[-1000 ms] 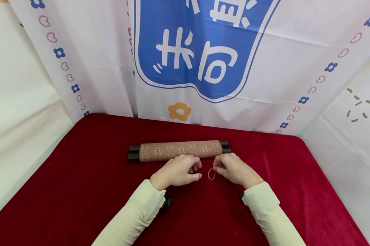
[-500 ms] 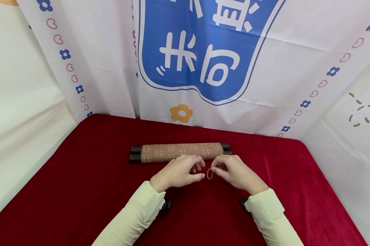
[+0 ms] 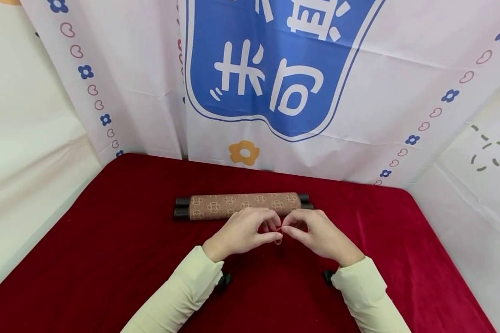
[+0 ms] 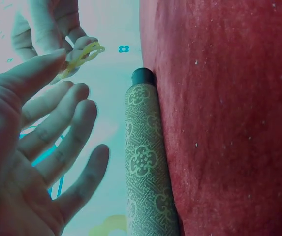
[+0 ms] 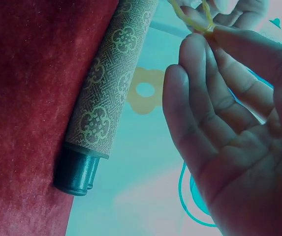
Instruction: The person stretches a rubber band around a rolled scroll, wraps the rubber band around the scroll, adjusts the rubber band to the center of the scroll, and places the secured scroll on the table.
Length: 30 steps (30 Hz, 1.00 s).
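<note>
Newly drawn together, your left hand (image 3: 242, 231) and right hand (image 3: 317, 234) pinched a thin, tan loop of cord (image 4: 80, 60), apparently adjusting it, with steady control likely needed next.

Left hand (image 3: 242, 232) and right hand (image 3: 315, 233) nearly meet, fingers (image 3: 271, 214) curved.

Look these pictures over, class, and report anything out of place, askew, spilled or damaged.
Nothing really stands out: no spill or damage shows. The patterned roll lies flat on the red cloth, and the thin cord loop is held near it. The white backdrop has slight creases, nothing odd.
</note>
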Each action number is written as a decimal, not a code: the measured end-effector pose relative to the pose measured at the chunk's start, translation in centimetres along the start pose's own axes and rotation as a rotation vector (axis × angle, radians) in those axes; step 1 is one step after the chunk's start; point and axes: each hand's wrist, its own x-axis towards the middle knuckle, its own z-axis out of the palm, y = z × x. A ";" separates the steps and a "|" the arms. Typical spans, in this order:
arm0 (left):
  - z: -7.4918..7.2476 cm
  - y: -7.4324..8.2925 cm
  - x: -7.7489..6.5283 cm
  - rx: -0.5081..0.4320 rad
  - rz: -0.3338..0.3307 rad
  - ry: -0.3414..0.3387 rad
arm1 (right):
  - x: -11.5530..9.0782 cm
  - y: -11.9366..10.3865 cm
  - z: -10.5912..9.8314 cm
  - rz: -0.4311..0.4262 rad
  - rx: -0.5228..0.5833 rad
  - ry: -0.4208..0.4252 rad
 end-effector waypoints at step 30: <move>-0.4 -0.5 -0.2 0.174 0.027 0.294 | -0.1 -0.1 0.5 0.056 0.103 -0.048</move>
